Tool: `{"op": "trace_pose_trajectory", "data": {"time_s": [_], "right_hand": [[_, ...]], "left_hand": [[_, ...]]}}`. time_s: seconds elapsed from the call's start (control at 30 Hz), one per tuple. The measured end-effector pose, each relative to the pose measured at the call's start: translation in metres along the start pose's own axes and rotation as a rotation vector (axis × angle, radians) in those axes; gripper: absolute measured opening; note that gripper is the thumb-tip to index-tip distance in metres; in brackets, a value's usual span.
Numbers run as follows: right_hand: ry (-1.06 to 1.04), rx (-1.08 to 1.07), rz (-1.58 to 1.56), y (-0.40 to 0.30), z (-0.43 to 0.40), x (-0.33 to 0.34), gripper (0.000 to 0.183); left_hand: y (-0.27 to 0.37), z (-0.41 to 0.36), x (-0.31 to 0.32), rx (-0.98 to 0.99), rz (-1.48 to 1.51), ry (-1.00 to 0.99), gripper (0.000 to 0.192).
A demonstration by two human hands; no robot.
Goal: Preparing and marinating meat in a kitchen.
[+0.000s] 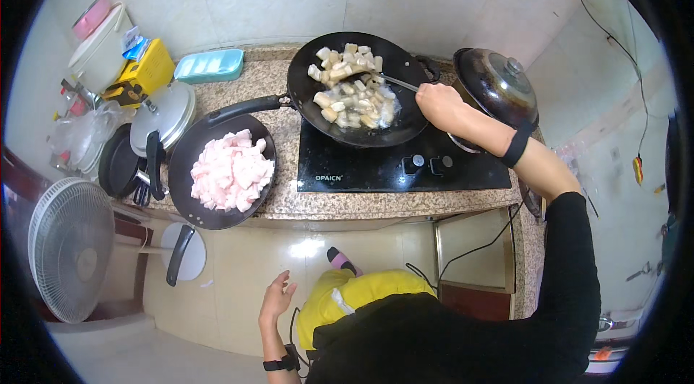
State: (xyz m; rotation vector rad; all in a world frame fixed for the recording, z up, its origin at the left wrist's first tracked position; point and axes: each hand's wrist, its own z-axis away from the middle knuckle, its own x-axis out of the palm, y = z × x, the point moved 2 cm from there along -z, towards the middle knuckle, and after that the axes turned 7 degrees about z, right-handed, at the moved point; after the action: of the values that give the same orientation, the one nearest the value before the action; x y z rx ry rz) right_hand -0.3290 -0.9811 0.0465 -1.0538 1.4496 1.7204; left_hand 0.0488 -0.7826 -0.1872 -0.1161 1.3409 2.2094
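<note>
My right hand (438, 106) is closed around the metal handle of a cooking spatula (398, 82). The spatula's head lies among pale chunks of fatty meat (358, 107) in a black wok (409, 132) over the gas hob (352, 167). Bubbling liquid or oil surrounds the lower chunks. My left hand (276, 297) hangs low over the floor, fingers apart, holding nothing. To the left of the wok, a dark frying pan (181, 178) holds a heap of raw, pinkish-white cubed fat (232, 171). The wok's long black handle reaches over this pan's upper rim.
A lidded dark pot (496, 86) stands right of the wok. At left are a pressure cooker (162, 116), a small black pan (118, 167), a yellow box (149, 67) and a turquoise lidded container (210, 66). An electric fan (70, 248) stands lower left; a cable (480, 248) hangs at the counter's front.
</note>
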Motion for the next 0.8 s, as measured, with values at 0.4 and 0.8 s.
{"op": "trace_pose_trajectory", "data": {"time_s": [0.4, 0.8], "right_hand": [[-0.212, -0.035, -0.084, 0.008, 0.086, -0.021, 0.013], [0.076, 0.004, -0.087, 0.022, -0.012, -0.035, 0.014]], "left_hand": [[0.009, -0.018, 0.000, 0.040, -0.064, -0.107, 0.041], [0.009, -0.012, -0.003, 0.019, -0.043, -0.056, 0.042]]}}
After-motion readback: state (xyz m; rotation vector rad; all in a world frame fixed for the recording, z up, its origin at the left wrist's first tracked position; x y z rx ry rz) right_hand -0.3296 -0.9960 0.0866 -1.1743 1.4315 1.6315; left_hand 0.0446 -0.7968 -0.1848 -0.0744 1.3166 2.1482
